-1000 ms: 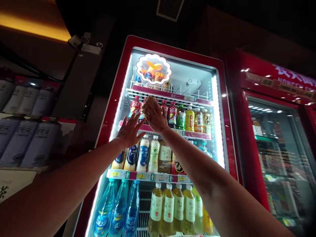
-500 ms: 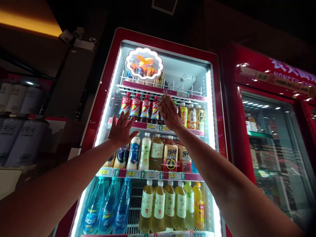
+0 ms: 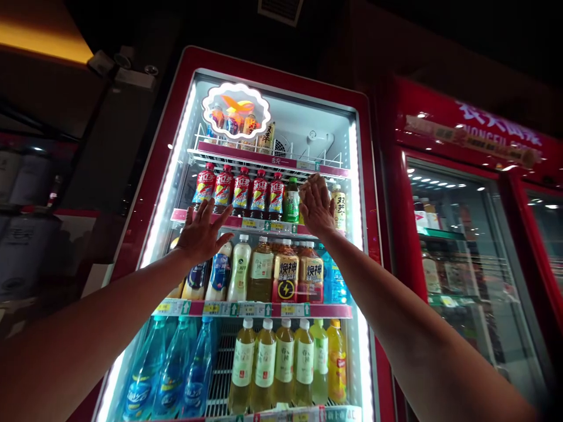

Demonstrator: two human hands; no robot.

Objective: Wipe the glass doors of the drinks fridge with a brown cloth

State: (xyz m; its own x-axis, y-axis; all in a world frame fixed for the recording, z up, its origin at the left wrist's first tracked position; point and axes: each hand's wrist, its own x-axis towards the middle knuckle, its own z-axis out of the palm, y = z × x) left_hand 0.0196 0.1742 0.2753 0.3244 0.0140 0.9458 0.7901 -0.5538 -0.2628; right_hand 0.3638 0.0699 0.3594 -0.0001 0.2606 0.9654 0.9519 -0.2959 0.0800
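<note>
My left hand (image 3: 203, 234) is raised at the glass door of a red drinks fridge (image 3: 373, 234), its fingers spread and nothing in them. It is in front of the red-capped bottles (image 3: 241, 190) and partly covers the shelf edge below them. My right hand (image 3: 317, 208) lies flat against the door farther right, beside a green bottle (image 3: 291, 202). Under its fingertips shows a thin, brownish, crumpled piece that looks like a cloth (image 3: 310, 180); its material is unclear. This hand hides some of the bottles behind it.
Lower shelves hold tea bottles (image 3: 285, 357) and blue bottles (image 3: 169, 369). A lit scalloped sign (image 3: 236, 111) is at the door's upper left. Another red fridge (image 3: 461, 158) stands at right. Stacked pale containers (image 3: 21, 252) are at left.
My right hand has slid right across the glass with the cloth, from the red-capped bottles to past the green one. My left hand has shifted slightly left in view, as the camera view turned right.
</note>
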